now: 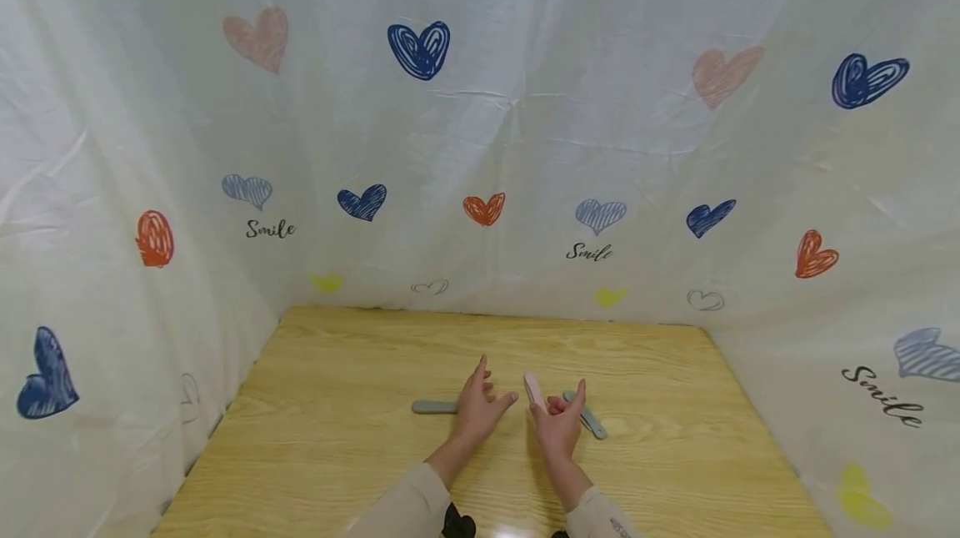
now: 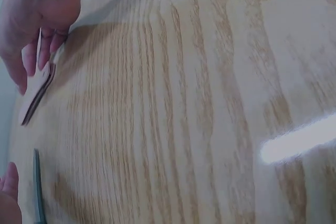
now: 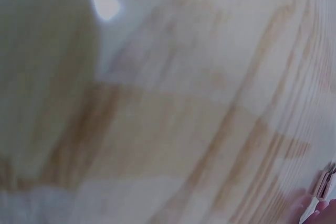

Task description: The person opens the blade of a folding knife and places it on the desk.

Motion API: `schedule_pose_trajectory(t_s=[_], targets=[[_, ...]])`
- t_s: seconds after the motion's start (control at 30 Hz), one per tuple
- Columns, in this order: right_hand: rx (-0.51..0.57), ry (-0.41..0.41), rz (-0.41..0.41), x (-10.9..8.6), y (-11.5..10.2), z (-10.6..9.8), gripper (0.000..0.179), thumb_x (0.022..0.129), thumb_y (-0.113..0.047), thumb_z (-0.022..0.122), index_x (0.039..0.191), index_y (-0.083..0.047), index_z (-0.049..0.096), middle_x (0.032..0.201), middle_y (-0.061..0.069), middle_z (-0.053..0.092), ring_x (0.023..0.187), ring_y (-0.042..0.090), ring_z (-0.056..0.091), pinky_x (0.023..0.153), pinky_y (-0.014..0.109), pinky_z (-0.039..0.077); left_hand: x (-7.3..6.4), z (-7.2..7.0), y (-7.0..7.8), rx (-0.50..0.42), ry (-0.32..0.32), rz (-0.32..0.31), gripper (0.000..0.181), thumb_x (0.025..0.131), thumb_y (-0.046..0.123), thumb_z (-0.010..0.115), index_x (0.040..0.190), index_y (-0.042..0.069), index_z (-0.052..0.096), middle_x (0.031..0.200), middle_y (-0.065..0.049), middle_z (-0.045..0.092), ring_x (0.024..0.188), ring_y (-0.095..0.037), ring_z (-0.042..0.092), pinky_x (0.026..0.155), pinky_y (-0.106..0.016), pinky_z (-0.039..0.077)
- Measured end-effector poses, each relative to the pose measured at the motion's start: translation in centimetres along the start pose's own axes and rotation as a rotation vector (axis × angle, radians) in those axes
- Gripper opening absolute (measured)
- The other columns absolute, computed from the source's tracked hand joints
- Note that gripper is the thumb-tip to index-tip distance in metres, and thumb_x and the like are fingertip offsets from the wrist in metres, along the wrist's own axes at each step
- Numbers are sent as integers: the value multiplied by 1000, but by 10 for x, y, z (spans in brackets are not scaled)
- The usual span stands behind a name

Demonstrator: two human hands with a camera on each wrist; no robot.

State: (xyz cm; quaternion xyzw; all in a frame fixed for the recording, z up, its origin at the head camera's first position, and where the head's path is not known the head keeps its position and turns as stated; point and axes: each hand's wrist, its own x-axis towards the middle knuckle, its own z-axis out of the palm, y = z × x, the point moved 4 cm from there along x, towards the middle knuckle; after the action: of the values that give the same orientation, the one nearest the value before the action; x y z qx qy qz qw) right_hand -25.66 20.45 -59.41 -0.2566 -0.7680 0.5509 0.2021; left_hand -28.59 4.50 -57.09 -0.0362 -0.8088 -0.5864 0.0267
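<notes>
My right hand (image 1: 558, 431) pinches a slim pink folding tool (image 1: 533, 389) between thumb and fingers. In the left wrist view this pink tool (image 2: 34, 97) has a dark slot along its edge, and it looks like a closed folding knife; its exact kind cannot be told. Behind the right hand, a grey-green tool (image 1: 595, 424) of similar shape lies slanted on the table. My left hand (image 1: 476, 411) hovers with fingers extended and thumb apart, holding nothing. Beyond its left side lies another grey-green tool (image 1: 433, 407), partly hidden by the hand.
The wood-grain table (image 1: 337, 471) spreads out under both hands. A white curtain (image 1: 517, 138) printed with hearts and "Smile" stands behind it and along both sides. Dark objects (image 1: 458, 523) show at the near edge between the sleeves.
</notes>
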Motion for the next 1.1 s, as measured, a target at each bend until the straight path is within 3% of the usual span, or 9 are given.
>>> schedule_pose_trajectory(t_s=[0.13, 0.3, 0.6, 0.9, 1.1], targets=[[4, -7, -9, 0, 0, 0, 105, 71, 2, 80, 154, -9, 17, 103, 20, 66, 93, 28, 60, 74, 24, 46, 10, 3, 1, 65, 10, 12, 92, 80, 22, 80, 153, 8, 27, 133, -21, 52, 117, -37, 55, 95, -46, 52], [4, -20, -7, -2, 2, 3, 105, 71, 4, 80, 154, -8, 17, 102, 20, 66, 93, 29, 62, 76, 29, 48, 19, 4, -2, 111, -31, 17, 95, 80, 25, 80, 153, 5, 22, 131, -24, 54, 115, -41, 58, 95, -50, 51], [22, -43, 0, -2, 10, 12, 104, 74, 6, 77, 155, -11, 15, 105, 18, 64, 95, 29, 60, 72, 26, 50, 22, 21, -13, 103, -74, 13, 99, 78, 21, 81, 153, 0, 19, 127, -23, 60, 112, -36, 61, 93, -48, 52], [-43, 15, -63, 3, 9, 11, 97, 72, 4, 75, 153, -7, 22, 98, 15, 68, 89, 27, 64, 70, 27, 49, 28, 40, -3, 172, -124, 48, 104, 77, 23, 82, 152, -4, 16, 134, -22, 57, 96, -27, 61, 78, -38, 52], [-43, 10, -76, 1, 6, 10, 93, 74, 8, 72, 152, -6, 23, 99, 15, 69, 90, 29, 66, 67, 23, 48, 28, 45, -5, 208, -148, 46, 107, 74, 18, 84, 154, 1, 16, 136, -22, 56, 101, -33, 64, 88, -46, 53]])
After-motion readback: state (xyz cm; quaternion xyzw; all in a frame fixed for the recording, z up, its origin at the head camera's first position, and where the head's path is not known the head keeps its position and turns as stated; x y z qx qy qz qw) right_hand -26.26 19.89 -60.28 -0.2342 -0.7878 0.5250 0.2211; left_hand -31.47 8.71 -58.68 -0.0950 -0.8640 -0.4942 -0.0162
